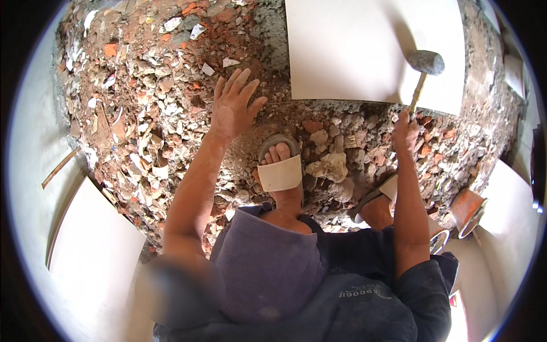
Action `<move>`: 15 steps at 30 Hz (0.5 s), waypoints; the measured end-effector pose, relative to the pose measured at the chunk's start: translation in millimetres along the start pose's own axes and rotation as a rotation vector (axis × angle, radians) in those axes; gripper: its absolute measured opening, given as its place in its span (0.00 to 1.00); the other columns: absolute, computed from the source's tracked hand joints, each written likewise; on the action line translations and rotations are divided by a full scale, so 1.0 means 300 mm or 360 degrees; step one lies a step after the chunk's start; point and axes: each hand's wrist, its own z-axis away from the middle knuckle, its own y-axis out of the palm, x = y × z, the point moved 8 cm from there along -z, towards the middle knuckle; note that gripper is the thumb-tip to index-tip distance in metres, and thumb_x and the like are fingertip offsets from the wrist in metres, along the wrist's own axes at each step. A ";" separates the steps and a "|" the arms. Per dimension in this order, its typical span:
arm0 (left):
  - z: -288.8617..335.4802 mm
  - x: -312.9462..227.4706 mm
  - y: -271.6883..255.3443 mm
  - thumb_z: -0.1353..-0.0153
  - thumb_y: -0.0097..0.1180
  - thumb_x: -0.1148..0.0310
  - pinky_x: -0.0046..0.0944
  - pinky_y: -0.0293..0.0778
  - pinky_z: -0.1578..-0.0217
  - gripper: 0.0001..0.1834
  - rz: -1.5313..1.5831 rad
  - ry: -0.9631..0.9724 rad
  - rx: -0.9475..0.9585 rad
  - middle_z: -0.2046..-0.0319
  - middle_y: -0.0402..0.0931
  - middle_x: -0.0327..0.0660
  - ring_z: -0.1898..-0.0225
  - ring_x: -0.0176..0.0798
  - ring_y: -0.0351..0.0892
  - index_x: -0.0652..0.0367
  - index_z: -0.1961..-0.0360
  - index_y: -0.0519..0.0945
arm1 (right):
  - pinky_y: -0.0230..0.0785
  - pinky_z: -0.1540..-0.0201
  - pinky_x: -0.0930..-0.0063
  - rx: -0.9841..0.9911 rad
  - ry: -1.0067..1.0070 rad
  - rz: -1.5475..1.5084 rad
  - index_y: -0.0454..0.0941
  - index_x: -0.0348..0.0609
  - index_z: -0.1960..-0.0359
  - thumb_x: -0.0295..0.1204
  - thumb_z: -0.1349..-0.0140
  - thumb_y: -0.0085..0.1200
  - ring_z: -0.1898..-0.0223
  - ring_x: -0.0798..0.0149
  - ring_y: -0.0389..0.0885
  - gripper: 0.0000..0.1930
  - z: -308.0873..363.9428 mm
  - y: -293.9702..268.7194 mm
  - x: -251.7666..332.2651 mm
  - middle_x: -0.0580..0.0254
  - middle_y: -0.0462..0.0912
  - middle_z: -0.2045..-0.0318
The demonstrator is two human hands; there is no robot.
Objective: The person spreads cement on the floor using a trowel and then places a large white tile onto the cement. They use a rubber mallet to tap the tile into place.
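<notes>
My right hand (pixel 405 134) grips the wooden handle of a mallet (pixel 427 62), its dark grey head raised over a large white tile (pixel 342 57). The head's shadow falls across the tile's surface. To the left of that tile, my left hand (pixel 235 105) is stretched out over the rubble with its fingers spread, and nothing is in it. The tile lies flat at the far side, its near edge running along broken stones and a strip of grey mortar (pixel 276 43).
Broken brick and stone rubble (pixel 137 114) covers the ground around my sandalled feet (pixel 279 171). Another white tile (pixel 94 245) leans by the left wall, with a wooden stick (pixel 58 169) near it. An orange bucket (pixel 467 210) stands at the right.
</notes>
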 end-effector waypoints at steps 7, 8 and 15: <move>0.073 0.004 0.052 0.42 0.58 0.56 0.53 0.49 0.35 0.17 0.0011 -0.0140 0.0084 0.40 0.67 0.41 0.34 0.45 0.57 0.48 0.52 0.79 | 0.70 0.54 0.50 -0.0257 -0.0129 0.1115 0.71 0.42 0.43 0.54 0.36 0.44 0.57 0.47 0.79 0.30 -0.174 -0.109 0.101 0.41 0.81 0.62; 0.082 0.003 0.044 0.41 0.57 0.55 0.53 0.49 0.34 0.17 0.0028 -0.0185 0.0068 0.40 0.66 0.42 0.34 0.45 0.56 0.48 0.52 0.79 | 0.68 0.53 0.52 -0.0293 -0.0644 0.0722 0.78 0.37 0.52 0.59 0.39 0.44 0.58 0.43 0.79 0.33 -0.176 -0.110 0.186 0.40 0.81 0.62; 0.199 0.009 -0.018 0.38 0.52 0.53 0.55 0.49 0.35 0.19 0.0126 -0.0667 -0.0094 0.37 0.60 0.45 0.33 0.48 0.54 0.51 0.51 0.78 | 0.68 0.65 0.51 -0.0069 -0.1357 0.0988 0.73 0.38 0.61 0.48 0.34 0.44 0.64 0.35 0.77 0.22 -0.308 -0.139 0.577 0.37 0.79 0.68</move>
